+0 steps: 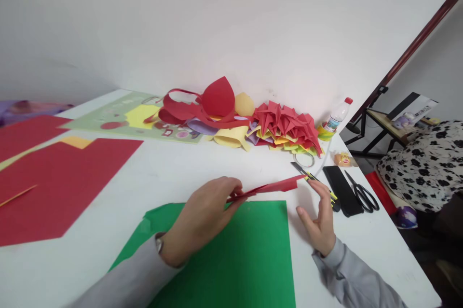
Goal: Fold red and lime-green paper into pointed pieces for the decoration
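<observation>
In the head view my left hand pinches one end of a folded piece of red paper, seen nearly edge-on. The paper is held above the far edge of a green paper sheet. At the paper's other end is my right hand, its thumb and fingers spread apart. The right fingertips come close to the paper's tip; whether they touch it I cannot tell. Behind the right hand lies a utility knife with a black and yellow handle, partly hidden by the fingers.
Large red sheets lie at left. Red folded paper pieces and paper cut-outs are piled by the wall. A bottle, a tape roll, a black flat case and scissors sit near the table's right edge.
</observation>
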The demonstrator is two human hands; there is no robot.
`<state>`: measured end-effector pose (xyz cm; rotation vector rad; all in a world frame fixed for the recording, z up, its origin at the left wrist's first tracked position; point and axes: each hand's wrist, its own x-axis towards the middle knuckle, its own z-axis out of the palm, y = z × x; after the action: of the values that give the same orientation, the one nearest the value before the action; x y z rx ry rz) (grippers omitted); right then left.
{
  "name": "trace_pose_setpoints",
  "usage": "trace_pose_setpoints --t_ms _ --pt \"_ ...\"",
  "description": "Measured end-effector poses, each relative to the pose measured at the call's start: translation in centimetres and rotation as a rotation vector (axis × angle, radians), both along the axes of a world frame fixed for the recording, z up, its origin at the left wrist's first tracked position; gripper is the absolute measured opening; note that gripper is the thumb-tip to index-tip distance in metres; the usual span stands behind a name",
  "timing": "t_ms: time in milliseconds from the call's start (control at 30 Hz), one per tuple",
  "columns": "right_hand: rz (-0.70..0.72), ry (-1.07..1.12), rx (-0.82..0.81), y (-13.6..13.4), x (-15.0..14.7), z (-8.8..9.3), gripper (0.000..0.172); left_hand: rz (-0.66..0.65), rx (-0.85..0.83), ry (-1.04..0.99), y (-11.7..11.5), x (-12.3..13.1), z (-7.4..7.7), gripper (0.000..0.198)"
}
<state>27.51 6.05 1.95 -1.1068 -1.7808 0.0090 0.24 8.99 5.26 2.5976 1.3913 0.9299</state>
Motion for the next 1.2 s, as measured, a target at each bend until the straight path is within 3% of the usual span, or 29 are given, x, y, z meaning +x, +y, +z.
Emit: trace_pose_setpoints --t_ms 100,167,233,300,400,567,700,833,967,1200 --pt "-0.097 -0.034 0.220 -0.6 -0.2 0.2 0.057 -0.185 0.468 0.105 -0.3 0.6 -0.8 0.020" --pt "-0.134 -0.145 0.355 -1.4 -0.8 0.6 0.058 -0.266 0.586 0.169 -0.6 1.4 -1.6 0.022" --pt "-0.112 -0.273 0.395 -2.3 -1.7 1.1 0.048 -0.301 0.600 0.223 -0.8 2.4 -2.5 0.022" --pt "-0.026 -0.401 0.357 -2.8 -2.7 1.5 0.036 -0.337 0.526 0.255 -0.9 3.1 -3.4 0.022" --pt "0.115 -0.550 0.164 -2.8 -3.7 1.6 0.031 -0.387 0.381 0.254 -1.0 3.5 -4.2 0.020" --pt "0.217 -0.663 -0.111 -2.2 -3.8 0.4 0.031 -0.377 0.205 0.294 -1.7 2.8 -4.2 0.017" --pt "0.160 -0.675 -0.133 -2.4 -4.0 -0.2 0.025 -0.302 0.126 0.336 -3.1 2.4 -4.2 0.022" --pt "0.158 -0.680 -0.181 -2.2 -4.5 0.5 0.024 -0.231 0.120 0.356 -4.0 2.2 -4.5 0.020" --pt "0.197 -0.768 -0.211 -1.8 -5.0 1.5 0.024 -0.228 0.041 0.288 -3.6 2.2 -4.7 0.018" --pt "0.140 -0.888 -0.157 -1.5 -5.6 1.9 0.015 -0.248 -0.136 0.121 -3.0 2.5 -4.6 0.025"
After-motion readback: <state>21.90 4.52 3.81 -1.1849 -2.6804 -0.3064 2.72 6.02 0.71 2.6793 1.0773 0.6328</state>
